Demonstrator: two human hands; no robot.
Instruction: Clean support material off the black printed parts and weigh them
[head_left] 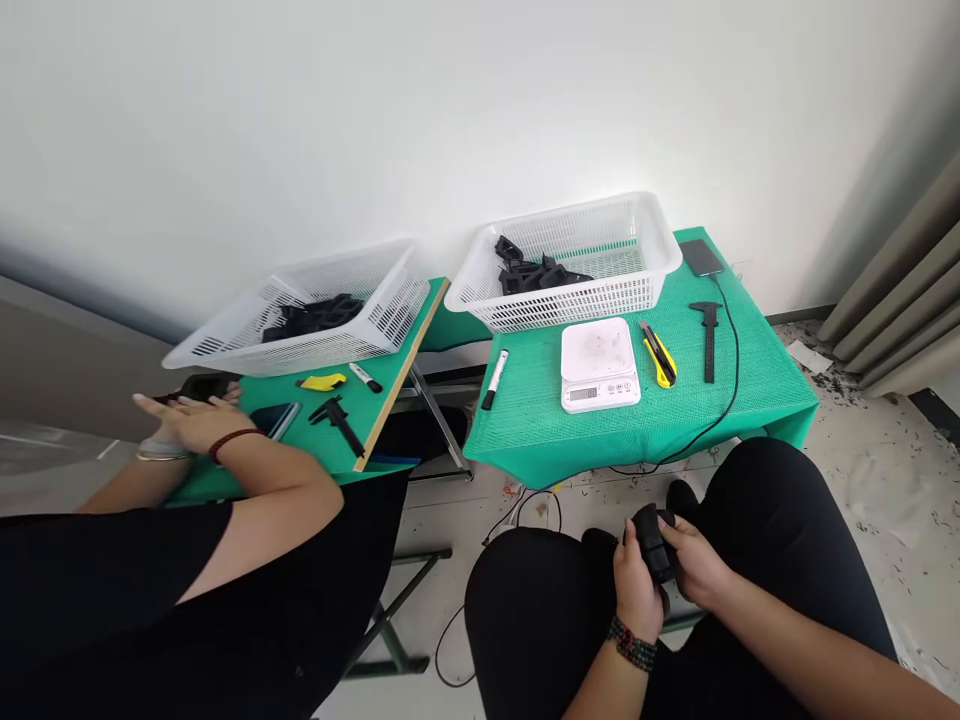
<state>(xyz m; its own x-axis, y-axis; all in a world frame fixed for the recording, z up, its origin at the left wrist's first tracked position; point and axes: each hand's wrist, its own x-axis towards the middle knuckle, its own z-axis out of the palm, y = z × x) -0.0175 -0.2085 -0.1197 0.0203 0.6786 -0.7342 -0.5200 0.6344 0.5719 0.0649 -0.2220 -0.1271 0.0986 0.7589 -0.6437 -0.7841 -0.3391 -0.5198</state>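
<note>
Between my knees, a black plastic part (pixel 654 545) is gripped from both sides. My left hand (pixel 636 585) is closed around its left side, a beaded bracelet on the wrist. On the other side my right hand (pixel 694 562) is closed on the same part, thumb on top. The fingers hide much of its shape and underside. Beyond my hands is the green-covered table (pixel 525 440), bearing a white digital kitchen scale (pixel 598 365), a yellow utility knife (pixel 658 356), a black caliper (pixel 708 342) and a marker (pixel 495 379).
A white basket (pixel 570 300) with several black parts stands at the table's back. A phone (pixel 701 257) with a cable lies at the right corner. At left, a co-worker's hands (pixel 199 420) are by another table with a similar basket (pixel 315 350). Shavings litter the floor.
</note>
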